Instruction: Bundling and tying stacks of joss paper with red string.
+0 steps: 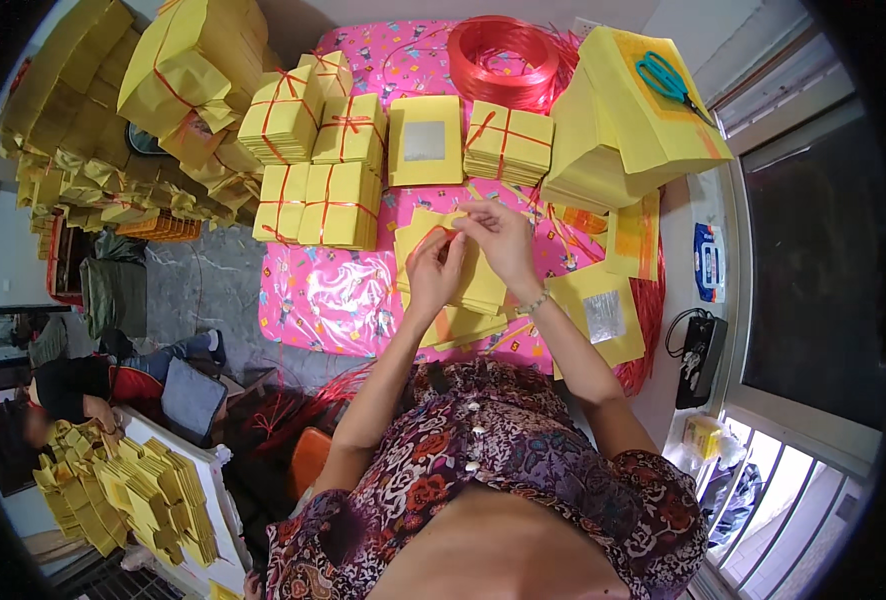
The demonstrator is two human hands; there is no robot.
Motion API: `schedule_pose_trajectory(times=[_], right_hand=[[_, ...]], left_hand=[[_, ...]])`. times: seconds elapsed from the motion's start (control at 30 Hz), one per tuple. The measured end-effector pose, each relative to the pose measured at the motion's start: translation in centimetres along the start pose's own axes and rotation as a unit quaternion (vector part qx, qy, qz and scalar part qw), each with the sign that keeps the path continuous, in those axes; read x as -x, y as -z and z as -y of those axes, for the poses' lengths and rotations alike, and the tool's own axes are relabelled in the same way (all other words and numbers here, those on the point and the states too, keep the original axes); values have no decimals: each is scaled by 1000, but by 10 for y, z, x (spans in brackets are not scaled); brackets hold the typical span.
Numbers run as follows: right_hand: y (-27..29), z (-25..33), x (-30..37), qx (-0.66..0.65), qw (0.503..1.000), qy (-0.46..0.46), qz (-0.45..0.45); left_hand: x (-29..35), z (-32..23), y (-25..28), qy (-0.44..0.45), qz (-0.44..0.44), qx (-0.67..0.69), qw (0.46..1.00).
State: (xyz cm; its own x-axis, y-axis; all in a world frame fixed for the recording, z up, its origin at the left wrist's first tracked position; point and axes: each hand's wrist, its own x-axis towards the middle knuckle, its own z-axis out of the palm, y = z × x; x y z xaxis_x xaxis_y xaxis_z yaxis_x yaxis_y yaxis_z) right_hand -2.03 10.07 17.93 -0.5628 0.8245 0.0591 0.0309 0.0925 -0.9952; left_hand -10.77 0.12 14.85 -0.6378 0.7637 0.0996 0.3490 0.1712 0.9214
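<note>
Both hands meet above a stack of yellow paper sheets (478, 285) at the table's near middle. A thin red plastic ribbon (431, 232) shows at the fingertips of my left hand (435, 272), which is closed in a pinch on it. My right hand (503, 243), a bracelet at its wrist, is also closed, its thumb and fingers together beside the left fingertips. What the right fingers hold is too small to make out. Just beyond the hands lies a yellow sheet stack with a silver square (424, 142). Another silver-square sheet (604, 316) lies right of my right wrist.
Ribbon-tied yellow bundles (342, 205) stand left on the pink patterned table cover (308, 285). Farther back are a red ribbon coil (503, 62) and teal-handled scissors (666, 78) on a tall paper stack (603, 130). At lower left, another person (83, 385) sits by more yellow paper.
</note>
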Motion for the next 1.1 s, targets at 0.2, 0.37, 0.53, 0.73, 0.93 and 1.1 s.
schedule_pose_trajectory(times=[0.2, 0.37, 0.53, 0.73, 0.93, 1.1], right_hand=[[8, -5, 8, 104, 993, 17, -61], [13, -13, 38, 191, 974, 82, -92], [17, -26, 68, 273, 942, 132, -145], [6, -41, 72, -17, 979, 54, -195], [1, -47, 84, 15, 979, 39, -197], [-3, -43, 88, 30, 977, 35, -208]], left_hand=[[8, -23, 5, -50, -24, 5, 998], [18, -25, 26, -172, -77, -245, 951], [22, -15, 38, -45, -52, -97, 993], [8, 25, 48, -26, -50, 52, 997], [9, 32, 36, 16, -53, 177, 983], [7, 38, 32, 23, -51, 176, 983]])
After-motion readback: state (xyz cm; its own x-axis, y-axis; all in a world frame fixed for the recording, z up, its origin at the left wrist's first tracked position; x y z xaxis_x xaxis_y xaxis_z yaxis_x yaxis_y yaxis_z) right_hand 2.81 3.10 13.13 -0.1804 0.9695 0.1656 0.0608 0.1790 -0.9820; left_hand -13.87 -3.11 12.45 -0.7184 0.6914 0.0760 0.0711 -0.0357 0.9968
